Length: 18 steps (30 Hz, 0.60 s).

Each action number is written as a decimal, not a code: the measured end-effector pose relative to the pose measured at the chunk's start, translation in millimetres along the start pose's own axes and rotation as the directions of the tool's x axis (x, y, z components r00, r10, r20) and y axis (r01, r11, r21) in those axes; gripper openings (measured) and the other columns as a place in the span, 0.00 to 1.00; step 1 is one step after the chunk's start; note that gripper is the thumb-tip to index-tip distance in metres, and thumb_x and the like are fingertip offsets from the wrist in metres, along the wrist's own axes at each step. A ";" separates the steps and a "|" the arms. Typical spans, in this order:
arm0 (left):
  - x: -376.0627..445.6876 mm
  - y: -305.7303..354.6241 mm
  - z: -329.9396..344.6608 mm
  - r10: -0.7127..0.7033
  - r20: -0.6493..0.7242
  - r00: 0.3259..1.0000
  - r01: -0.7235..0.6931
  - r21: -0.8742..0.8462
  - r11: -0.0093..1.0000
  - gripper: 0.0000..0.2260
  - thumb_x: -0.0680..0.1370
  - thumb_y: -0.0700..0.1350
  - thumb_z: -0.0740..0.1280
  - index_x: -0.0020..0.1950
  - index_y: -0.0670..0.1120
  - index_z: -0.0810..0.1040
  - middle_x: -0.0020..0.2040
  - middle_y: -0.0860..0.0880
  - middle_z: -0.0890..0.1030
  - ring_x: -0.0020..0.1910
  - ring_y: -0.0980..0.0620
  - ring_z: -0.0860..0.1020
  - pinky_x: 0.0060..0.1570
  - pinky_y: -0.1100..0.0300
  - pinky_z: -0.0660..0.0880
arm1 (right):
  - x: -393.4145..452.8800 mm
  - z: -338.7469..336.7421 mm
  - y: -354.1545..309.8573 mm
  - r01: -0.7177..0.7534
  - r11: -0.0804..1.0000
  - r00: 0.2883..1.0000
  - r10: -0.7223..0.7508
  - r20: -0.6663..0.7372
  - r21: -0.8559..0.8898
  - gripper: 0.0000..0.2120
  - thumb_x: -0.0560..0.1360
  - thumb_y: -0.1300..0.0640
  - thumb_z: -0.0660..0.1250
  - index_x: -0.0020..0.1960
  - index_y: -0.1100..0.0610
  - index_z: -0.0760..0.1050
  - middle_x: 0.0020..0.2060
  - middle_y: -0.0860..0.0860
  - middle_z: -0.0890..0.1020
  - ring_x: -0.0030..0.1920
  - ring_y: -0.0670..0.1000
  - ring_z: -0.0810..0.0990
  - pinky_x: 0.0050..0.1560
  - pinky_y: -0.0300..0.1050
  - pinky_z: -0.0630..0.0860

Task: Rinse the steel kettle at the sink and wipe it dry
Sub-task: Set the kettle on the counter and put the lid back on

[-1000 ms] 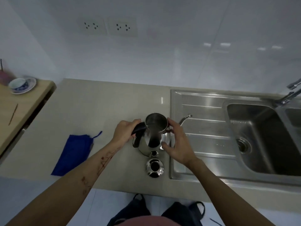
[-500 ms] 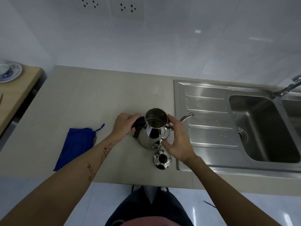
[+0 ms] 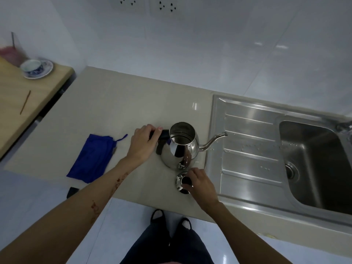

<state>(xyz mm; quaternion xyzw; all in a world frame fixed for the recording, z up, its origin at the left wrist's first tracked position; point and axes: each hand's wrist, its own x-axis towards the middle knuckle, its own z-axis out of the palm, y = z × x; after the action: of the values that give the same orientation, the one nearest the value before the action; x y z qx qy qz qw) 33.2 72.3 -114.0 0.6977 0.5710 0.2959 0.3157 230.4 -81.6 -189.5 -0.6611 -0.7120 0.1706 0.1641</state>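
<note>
Steel kettle (image 3: 179, 149) beside sink edge (image 3: 211, 134)

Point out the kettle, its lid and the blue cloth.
kettle (image 3: 176, 153): head view, shiny round belly.
lid (image 3: 181, 181): head view, steel rim beside the knob.
blue cloth (image 3: 91, 157): head view, middle of the folded fabric.

– What colours sit mid-frame?
– A mirror-bright round steel kettle (image 3: 178, 151) with a black handle; left of it, a plain royal-blue folded cloth (image 3: 93, 156).
– Upper left?
– A white cup with blue pattern (image 3: 31, 66).
</note>
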 end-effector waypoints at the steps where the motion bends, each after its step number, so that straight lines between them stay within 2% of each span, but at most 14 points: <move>1: -1.8 3.5 -0.8 -0.016 0.017 1.000 0.016 -0.003 1.000 0.21 0.78 0.65 0.54 0.43 0.50 0.75 0.37 0.54 0.76 0.42 0.46 0.76 0.42 0.50 0.71 | -1.0 -2.9 -0.5 0.027 1.000 1.000 -0.027 -0.002 0.008 0.19 0.66 0.55 0.79 0.52 0.59 0.78 0.48 0.53 0.81 0.47 0.57 0.79 0.43 0.52 0.80; 3: -3.6 12.4 -2.4 -0.046 0.048 0.998 0.046 -0.014 0.999 0.21 0.79 0.64 0.54 0.43 0.49 0.74 0.36 0.53 0.76 0.39 0.50 0.75 0.39 0.53 0.68 | -3.8 -16.1 -6.0 0.073 0.992 0.997 -0.070 -0.027 0.100 0.16 0.71 0.56 0.74 0.57 0.58 0.76 0.50 0.53 0.81 0.50 0.56 0.78 0.47 0.48 0.79; 5: -4.5 21.1 -4.7 -0.066 0.071 0.995 0.068 -0.013 0.998 0.21 0.80 0.62 0.55 0.42 0.46 0.74 0.35 0.51 0.76 0.37 0.53 0.73 0.37 0.56 0.66 | -5.4 -39.4 -20.2 0.093 0.958 0.995 -0.084 -0.047 0.272 0.17 0.76 0.53 0.68 0.64 0.53 0.72 0.56 0.52 0.79 0.55 0.52 0.77 0.52 0.40 0.75; 7: -4.1 27.3 -7.2 -0.099 0.109 0.989 0.102 -0.018 0.995 0.21 0.81 0.61 0.55 0.39 0.46 0.71 0.35 0.50 0.75 0.37 0.52 0.72 0.36 0.57 0.65 | 2.7 -72.9 -41.8 0.168 0.911 0.981 -0.117 -0.154 0.377 0.17 0.77 0.50 0.63 0.65 0.50 0.68 0.62 0.50 0.77 0.59 0.48 0.76 0.57 0.32 0.71; 9: -2.0 30.2 -11.0 -0.159 0.169 0.973 0.172 -0.064 0.983 0.24 0.81 0.63 0.53 0.39 0.44 0.70 0.38 0.49 0.75 0.38 0.50 0.73 0.36 0.59 0.65 | 22.5 -103.0 -57.8 0.282 0.899 0.930 -0.170 -0.327 0.335 0.15 0.78 0.53 0.62 0.63 0.52 0.69 0.63 0.51 0.77 0.60 0.47 0.74 0.61 0.30 0.68; 10: -0.3 30.2 -13.0 -0.185 0.206 0.961 0.207 -0.089 0.974 0.28 0.80 0.65 0.51 0.42 0.42 0.73 0.42 0.47 0.77 0.41 0.49 0.75 0.38 0.59 0.66 | 35.7 -116.7 -64.4 0.301 0.906 0.910 -0.180 -0.374 0.297 0.14 0.78 0.55 0.63 0.63 0.54 0.70 0.63 0.51 0.77 0.61 0.47 0.73 0.62 0.31 0.66; 12: 2.9 31.4 -17.0 -0.237 0.259 0.936 0.271 -0.103 0.957 0.34 0.78 0.69 0.48 0.55 0.41 0.77 0.54 0.48 0.79 0.50 0.48 0.76 0.45 0.59 0.67 | 63.3 -137.7 -72.5 0.219 0.939 0.934 -0.124 -0.334 0.266 0.14 0.79 0.58 0.63 0.64 0.57 0.71 0.64 0.51 0.76 0.63 0.49 0.71 0.61 0.35 0.68; 14: 3.6 32.5 -19.9 -0.270 0.291 0.918 0.311 -0.106 0.944 0.34 0.77 0.71 0.48 0.63 0.46 0.75 0.59 0.52 0.74 0.55 0.51 0.72 0.52 0.58 0.64 | 86.1 -144.0 -70.6 0.107 0.972 0.976 -0.063 -0.207 0.209 0.14 0.80 0.59 0.63 0.65 0.58 0.70 0.63 0.54 0.76 0.62 0.53 0.73 0.57 0.44 0.73; 16: 4.5 32.0 -21.1 -0.266 0.320 0.909 0.311 -0.099 0.945 0.32 0.76 0.72 0.49 0.59 0.48 0.74 0.57 0.52 0.75 0.54 0.51 0.73 0.48 0.58 0.66 | 99.9 -142.0 -65.7 0.098 0.991 0.990 -0.089 -0.107 0.088 0.13 0.80 0.59 0.63 0.64 0.59 0.69 0.58 0.58 0.77 0.56 0.57 0.76 0.52 0.52 0.77; 18: 5.3 31.2 -21.6 -0.256 0.327 0.910 0.293 -0.071 0.953 0.32 0.74 0.73 0.53 0.53 0.45 0.75 0.53 0.48 0.79 0.51 0.48 0.77 0.42 0.60 0.68 | 105.2 -139.8 -63.6 0.129 0.991 0.991 -0.126 -0.053 0.041 0.13 0.80 0.60 0.63 0.63 0.59 0.68 0.55 0.58 0.78 0.54 0.58 0.76 0.50 0.56 0.77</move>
<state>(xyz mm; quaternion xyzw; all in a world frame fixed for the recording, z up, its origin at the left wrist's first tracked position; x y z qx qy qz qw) 36.4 75.1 -75.9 0.6285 0.5873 0.1671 0.4818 230.7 22.6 -35.2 -0.6145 -0.7444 0.1590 0.2072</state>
